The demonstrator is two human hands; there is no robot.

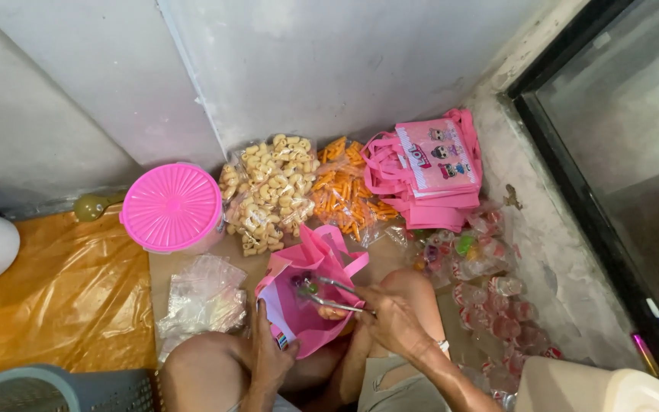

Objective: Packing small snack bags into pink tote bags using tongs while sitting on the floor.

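The left hand [268,355] pinches the near edge of a soft pink fabric bag [310,294], holding its mouth open on the floor between the knees. The right hand [394,320], its grip pressed together around thin metal tongs [328,294], reaches the tips into the bag, where a small wrapped sweet shows. Beyond the grip lie two clear crinkly packets, pale curled snacks [268,191] and orange sticks [345,191]. Left of them stands a ribbed pink round lid [171,206]. To the right, a stack of flat pink bags [429,172] with cartoon prints, and small clear jelly cups [497,305].

open pink bag [306,305] upright; metal tongs [329,294] dipping inside.
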